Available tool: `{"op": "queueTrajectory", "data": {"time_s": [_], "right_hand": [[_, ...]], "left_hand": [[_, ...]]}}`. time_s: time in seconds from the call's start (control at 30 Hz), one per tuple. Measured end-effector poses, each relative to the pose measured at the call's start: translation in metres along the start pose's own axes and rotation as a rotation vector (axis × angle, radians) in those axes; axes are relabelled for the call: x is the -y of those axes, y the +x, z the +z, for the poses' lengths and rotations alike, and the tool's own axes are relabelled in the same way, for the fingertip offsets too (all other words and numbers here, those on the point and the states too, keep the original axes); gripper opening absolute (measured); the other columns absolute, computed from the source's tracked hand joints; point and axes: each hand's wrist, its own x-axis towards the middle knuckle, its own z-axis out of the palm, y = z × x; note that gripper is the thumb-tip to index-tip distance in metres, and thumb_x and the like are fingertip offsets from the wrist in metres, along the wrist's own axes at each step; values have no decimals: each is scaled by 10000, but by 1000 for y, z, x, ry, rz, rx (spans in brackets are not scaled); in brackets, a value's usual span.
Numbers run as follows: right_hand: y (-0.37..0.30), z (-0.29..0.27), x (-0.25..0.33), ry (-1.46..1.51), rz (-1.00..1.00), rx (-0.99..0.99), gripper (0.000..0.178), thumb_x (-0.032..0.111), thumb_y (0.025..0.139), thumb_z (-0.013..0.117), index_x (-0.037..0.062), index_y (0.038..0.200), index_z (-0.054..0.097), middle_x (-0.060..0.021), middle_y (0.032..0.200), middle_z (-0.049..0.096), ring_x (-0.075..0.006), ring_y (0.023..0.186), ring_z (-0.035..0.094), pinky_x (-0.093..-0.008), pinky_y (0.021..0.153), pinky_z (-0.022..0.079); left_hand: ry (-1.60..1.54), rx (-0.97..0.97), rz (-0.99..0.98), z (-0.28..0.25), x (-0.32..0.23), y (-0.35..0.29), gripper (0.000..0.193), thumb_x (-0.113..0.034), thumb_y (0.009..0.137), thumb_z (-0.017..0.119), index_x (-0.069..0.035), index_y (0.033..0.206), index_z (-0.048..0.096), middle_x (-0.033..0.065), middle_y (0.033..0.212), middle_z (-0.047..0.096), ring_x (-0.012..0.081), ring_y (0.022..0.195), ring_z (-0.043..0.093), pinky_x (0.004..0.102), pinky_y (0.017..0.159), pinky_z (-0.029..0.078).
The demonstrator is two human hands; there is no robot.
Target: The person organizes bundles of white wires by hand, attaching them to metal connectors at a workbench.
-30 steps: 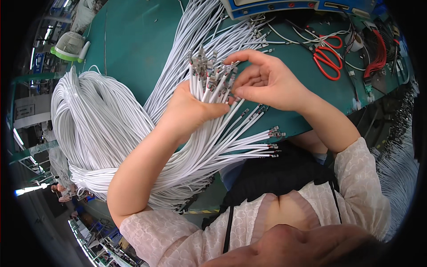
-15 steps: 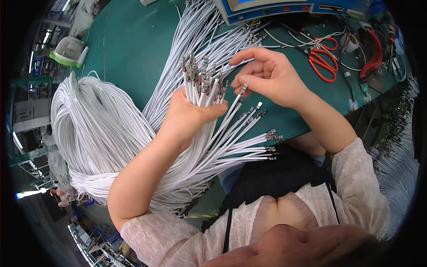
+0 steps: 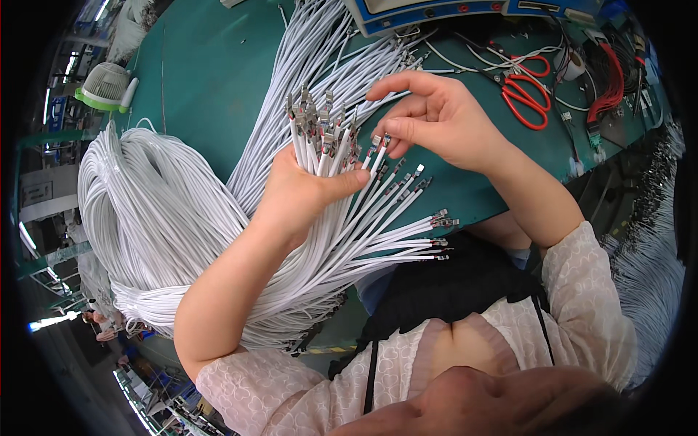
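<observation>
My left hand (image 3: pixel 302 190) is wrapped round an upright bundle of white cables (image 3: pixel 331 163), whose metal connector ends (image 3: pixel 316 120) stick up above the fist. Beside it, my right hand (image 3: pixel 443 123) has a stretched index finger and loosely curled other fingers. Its thumb tip is against or just beside the connector of a single white cable (image 3: pixel 382 149); I see no firm grip. More loose cable ends (image 3: pixel 429 225) fan out to the right below the hands. A big looped coil of white cable (image 3: pixel 153 196) lies left of my left forearm.
More white cables (image 3: pixel 283 94) stretch across the green table (image 3: pixel 196 80). At the back stands a blue instrument (image 3: pixel 436 18). Red-handled scissors (image 3: pixel 527 102), a tape roll (image 3: pixel 571 65) and red wires (image 3: pixel 611 83) lie right. A small fan (image 3: pixel 107 83) stands far left.
My right hand has shifted slightly left toward the bundle. A cable connector by its thumb has moved left too, and a second connector now shows beside it. My left hand keeps its hold.
</observation>
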Motion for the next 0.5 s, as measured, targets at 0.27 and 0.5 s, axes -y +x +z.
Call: {"op": "queueTrajectory", "data": {"time_s": [0.27, 0.5], "right_hand": [[-2, 1, -2, -109, 31, 62, 343, 3, 753, 584, 5, 1083, 493, -86, 765, 620, -95, 654, 587, -210, 592, 495], [-3, 6, -2, -47, 31, 66, 350, -7, 746, 576, 6, 1085, 490, -75, 765, 614, -83, 660, 581, -201, 600, 489]], "left_hand": [[35, 26, 10, -1, 0, -1, 296, 49, 644, 676, -30, 905, 559, 26, 817, 599, 107, 731, 563, 260, 683, 457], [1, 47, 17, 1, 1, 0, 320, 61, 635, 672, -22, 923, 560, 43, 860, 614, 108, 769, 579, 261, 694, 471]]}}
